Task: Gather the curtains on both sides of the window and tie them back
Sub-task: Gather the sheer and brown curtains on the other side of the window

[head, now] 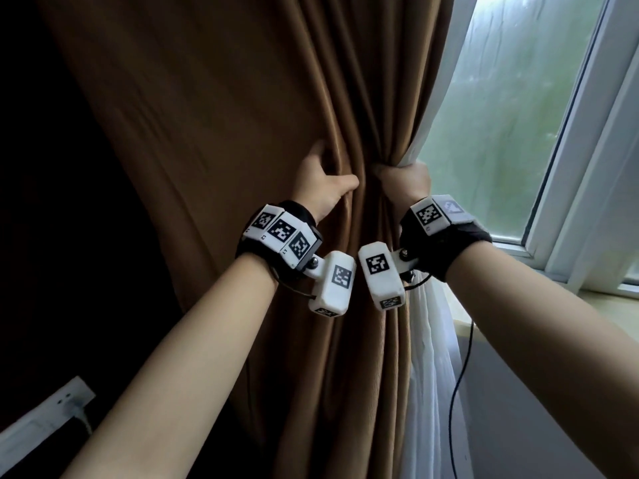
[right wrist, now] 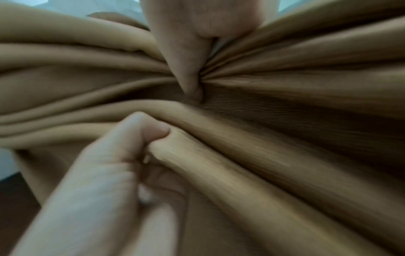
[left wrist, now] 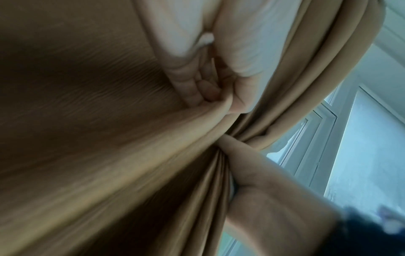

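The brown curtain (head: 224, 140) hung at the left of the window (head: 511, 115), its right edge bunched into tight folds. The right hand (head: 403, 181) was clenched round that gathered bundle, along with the edge of a white sheer curtain (head: 428, 340) just to its right. Close beside it on the left, the left hand (head: 323, 183) pinched a single fold of the brown cloth between thumb and curled fingers. A black cable (head: 461, 371) dangled near the sill (head: 605, 299), and a white wall socket (head: 52, 409) sat at the near left.
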Tool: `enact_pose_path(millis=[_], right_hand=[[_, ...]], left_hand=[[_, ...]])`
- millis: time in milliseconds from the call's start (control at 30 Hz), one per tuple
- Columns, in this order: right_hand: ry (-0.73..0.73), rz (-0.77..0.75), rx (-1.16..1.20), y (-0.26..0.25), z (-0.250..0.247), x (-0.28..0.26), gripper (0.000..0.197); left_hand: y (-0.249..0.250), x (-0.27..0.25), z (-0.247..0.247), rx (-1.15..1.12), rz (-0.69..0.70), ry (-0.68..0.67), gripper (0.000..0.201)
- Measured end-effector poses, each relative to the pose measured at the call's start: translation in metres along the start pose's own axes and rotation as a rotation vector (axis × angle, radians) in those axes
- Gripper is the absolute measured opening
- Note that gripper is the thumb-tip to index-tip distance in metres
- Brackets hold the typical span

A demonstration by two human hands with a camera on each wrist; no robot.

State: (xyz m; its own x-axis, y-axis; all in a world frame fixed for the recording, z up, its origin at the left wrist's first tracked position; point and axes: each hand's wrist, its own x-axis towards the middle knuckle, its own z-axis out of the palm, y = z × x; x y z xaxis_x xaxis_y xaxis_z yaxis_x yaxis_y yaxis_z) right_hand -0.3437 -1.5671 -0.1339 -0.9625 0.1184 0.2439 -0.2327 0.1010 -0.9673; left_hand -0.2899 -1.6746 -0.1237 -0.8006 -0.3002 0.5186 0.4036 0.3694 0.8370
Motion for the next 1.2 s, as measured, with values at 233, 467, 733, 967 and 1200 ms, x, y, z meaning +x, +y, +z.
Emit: enact_pose_path(millis=[233, 467, 733, 967, 1200], right_hand=[[-0.322, -0.036, 0.332, -0.001, 0.002, -0.026, 0.033], [-0.171, -0.073, 0.114, -0.005, 0.038, -0.026, 0.035], [0.095, -0.018, -0.062, 0.000, 0.053, -0.019, 0.023], [0.219, -0.081, -0.112, 0.005, 0.064, -0.023, 0.031], [0.262, -0.094, -0.066, 0.009, 0.072, -0.025, 0.029]], left_hand=[[-0.012, 0.001, -0.005, -0.106, 0.011, -0.111, 0.052], [-0.032, 0.008, -0.024, -0.247, -0.083, -0.306, 0.056], [-0.053, 0.013, -0.047, -0.419, -0.333, -0.501, 0.050], [-0.072, 0.012, -0.102, -0.270, -0.310, -0.232, 0.035], [-0.147, 0.035, -0.201, 0.005, -0.367, 0.747, 0.057]])
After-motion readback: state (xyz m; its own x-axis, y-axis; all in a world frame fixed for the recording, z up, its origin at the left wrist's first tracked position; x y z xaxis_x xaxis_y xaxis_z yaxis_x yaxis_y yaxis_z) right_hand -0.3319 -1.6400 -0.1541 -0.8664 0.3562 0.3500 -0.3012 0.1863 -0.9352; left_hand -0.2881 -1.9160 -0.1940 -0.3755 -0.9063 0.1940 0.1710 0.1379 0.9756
